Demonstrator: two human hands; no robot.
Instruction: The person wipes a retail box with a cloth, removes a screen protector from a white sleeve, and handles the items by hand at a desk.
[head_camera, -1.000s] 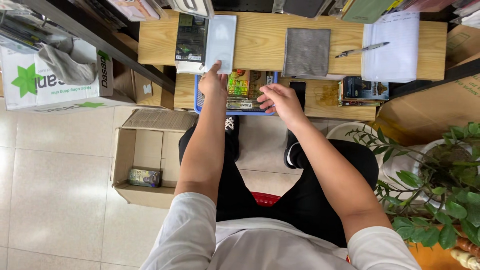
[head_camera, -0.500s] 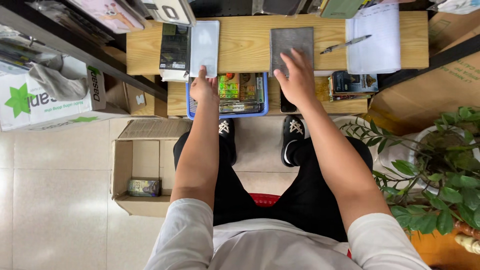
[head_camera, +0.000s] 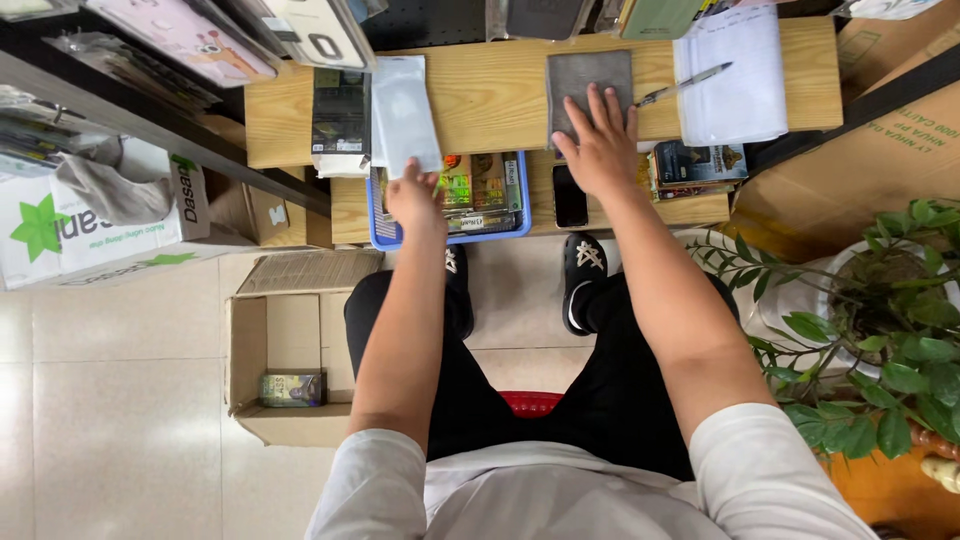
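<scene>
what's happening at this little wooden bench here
A seated person works at a low wooden bench. Their left hand grips the lower edge of a pale translucent plastic sleeve lying on the bench, above a blue plastic basket of colourful small packets. Their right hand rests flat on a grey rectangular cloth pad. A silver pen lies on white paper alongside.

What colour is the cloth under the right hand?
Grey cloth, under the right hand; head view.

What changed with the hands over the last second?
The right hand moved from above the blue tray forward onto the grey cloth and now lies flat on it. The left hand kept holding the near edge of the clear sleeve. Pen and paper stayed put.
</scene>
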